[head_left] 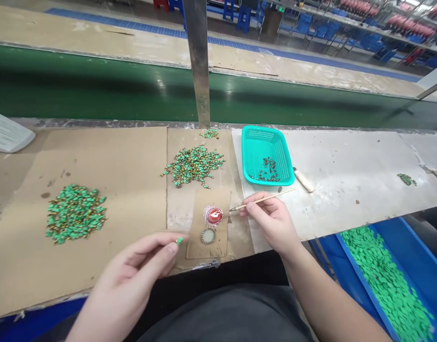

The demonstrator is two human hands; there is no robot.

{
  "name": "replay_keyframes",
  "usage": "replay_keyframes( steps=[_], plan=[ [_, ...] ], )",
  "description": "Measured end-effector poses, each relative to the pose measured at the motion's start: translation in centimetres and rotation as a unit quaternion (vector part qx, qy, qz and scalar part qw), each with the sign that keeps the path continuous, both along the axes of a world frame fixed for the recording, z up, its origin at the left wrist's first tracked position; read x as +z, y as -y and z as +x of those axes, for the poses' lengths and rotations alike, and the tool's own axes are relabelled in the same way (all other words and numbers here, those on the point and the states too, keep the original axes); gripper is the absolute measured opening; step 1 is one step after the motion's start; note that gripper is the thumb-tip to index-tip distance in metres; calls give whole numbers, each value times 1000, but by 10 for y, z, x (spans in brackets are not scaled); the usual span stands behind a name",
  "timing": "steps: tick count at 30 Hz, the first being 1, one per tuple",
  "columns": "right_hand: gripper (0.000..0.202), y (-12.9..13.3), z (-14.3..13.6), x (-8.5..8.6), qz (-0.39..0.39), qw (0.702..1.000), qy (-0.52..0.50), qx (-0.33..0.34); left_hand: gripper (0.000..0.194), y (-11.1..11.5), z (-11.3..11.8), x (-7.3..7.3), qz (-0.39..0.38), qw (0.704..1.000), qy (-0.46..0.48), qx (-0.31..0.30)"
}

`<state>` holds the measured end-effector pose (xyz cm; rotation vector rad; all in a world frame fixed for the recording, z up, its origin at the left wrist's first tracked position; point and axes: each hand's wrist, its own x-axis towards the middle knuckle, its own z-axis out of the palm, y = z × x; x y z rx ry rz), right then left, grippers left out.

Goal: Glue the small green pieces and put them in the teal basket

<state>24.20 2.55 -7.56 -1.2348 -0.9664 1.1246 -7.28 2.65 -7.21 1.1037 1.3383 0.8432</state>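
Note:
Between thumb and forefinger, my left hand (147,261) pinches a small green piece (179,241) near the table's front edge. My right hand (270,216) grips a thin paintbrush (263,199), its tip pointing left at a small round dish of dark red paint (214,216). Whether the bristles touch the paint I cannot tell. Just below the paint sits a round disc with a beaded rim and pale centre (208,235). Both rest on a small cardboard piece (200,204). Behind them lies a heap of green and brown-gold pieces (194,164).
A similar heap (75,213) lies left on cardboard. A teal basket (248,156) holding small dark pieces stands behind my right hand, beside a pale stick-like handle (304,180). A metal post (199,61) rises at the back. A blue bin of green pieces (385,280) is lower right.

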Motion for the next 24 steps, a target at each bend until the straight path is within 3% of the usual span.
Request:
replay_keyframes(
  steps=[5,11,17,24],
  plan=[
    [39,-2,-8,-9,2,1000,-1,5,30,4,19,8,-53,994,90,-7],
    [26,0,-9,-9,2,1000,-8,-3,37,12,19,4,-46,999,22,-6],
    [22,0,-9,-7,1,1000,-20,-6,34,12,14,-5,-43,998,34,-23],
    [20,2,-7,-5,0,1000,-25,8,36,14,20,-1,-53,998,33,20]
  ],
)
